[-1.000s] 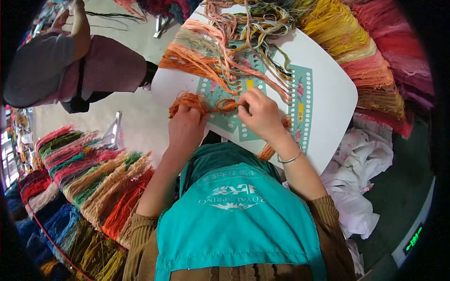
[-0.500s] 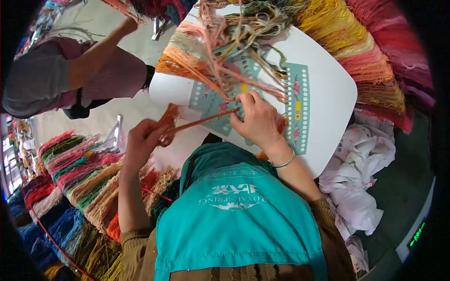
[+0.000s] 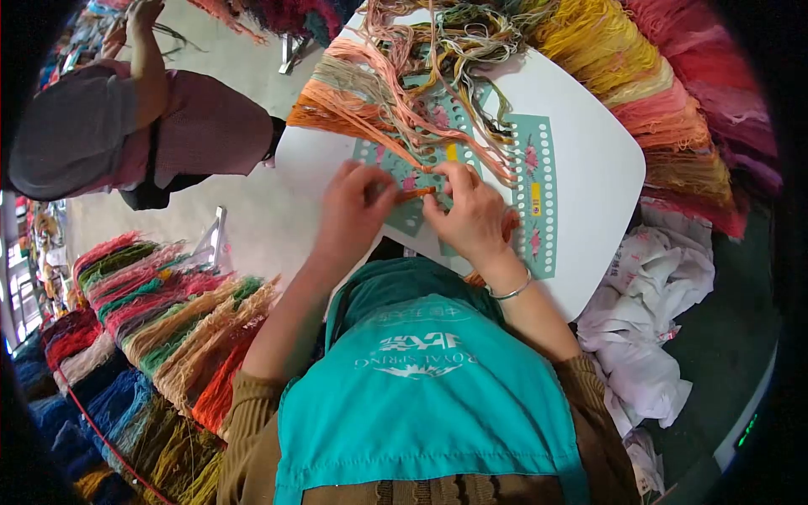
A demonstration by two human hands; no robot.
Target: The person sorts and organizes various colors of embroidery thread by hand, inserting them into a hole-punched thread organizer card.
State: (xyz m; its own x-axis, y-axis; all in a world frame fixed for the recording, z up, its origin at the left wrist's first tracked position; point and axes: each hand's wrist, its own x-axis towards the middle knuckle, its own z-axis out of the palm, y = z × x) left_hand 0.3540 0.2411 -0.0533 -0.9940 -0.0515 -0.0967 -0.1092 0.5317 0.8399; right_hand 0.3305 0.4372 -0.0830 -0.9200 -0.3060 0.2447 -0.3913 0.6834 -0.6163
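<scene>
My right hand [image 3: 468, 212] pinches an orange-brown thread bundle [image 3: 414, 194] near the edge of a green card. My left hand [image 3: 355, 206] is just left of it, blurred, its fingers curled at the other side of the bundle; whether they grip it is unclear. Pink and orange threads [image 3: 408, 101] run over the green cards toward my right hand. A second green card [image 3: 532, 198] with round holes, pink flowers and a yellow label lies on the white tabletop [image 3: 589, 185], right of my right hand.
Yellow, pink and red yarn [image 3: 589, 50] hangs along the top right. White plastic bags [image 3: 644, 320] lie at the right. More colored skeins [image 3: 168, 320] hang at the lower left. Another person [image 3: 202, 126] stands at the upper left beside a metal leg [image 3: 290, 52].
My left hand has moved right and up, close to my right hand; the long thread stretch between them is now short. The other person's arm has swung up and left.
</scene>
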